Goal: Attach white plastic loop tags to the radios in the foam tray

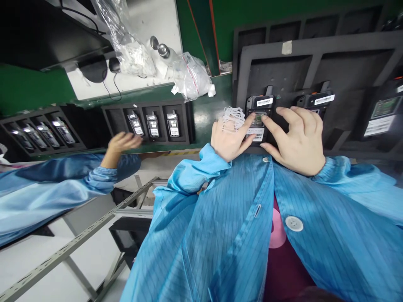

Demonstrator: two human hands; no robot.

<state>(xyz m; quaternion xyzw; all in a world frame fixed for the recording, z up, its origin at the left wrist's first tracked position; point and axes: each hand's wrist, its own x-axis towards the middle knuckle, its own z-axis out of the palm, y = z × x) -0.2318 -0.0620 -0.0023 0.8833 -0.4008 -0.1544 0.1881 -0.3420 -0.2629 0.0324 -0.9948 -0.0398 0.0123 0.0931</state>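
Note:
A black handheld radio (pixel 260 100) with a stub antenna lies in a dark foam tray (pixel 283 52), its back recess showing a green board and white labels. My left hand (pixel 231 138) is at its left edge, index fingertip by the recess and thumb lower down. A bunch of thin white loops (pixel 233 117) lies over my left fingers, hiding some of them. On the other side, my right hand (pixel 297 140) has its index fingertip at the recess and its thumb near the lower edge. The remaining right fingers are half bent above the tray. Whether anything small is under the fingertips cannot be made out.
Another radio (pixel 315 100) sits right of my work, with one more (pixel 380 111) at far right. A co-worker's hand (pixel 122 142) is near a tray (pixel 188 113) of three radios. Plastic bags (pixel 192 77) lie behind; a metal rail (pixel 82 239) runs below left.

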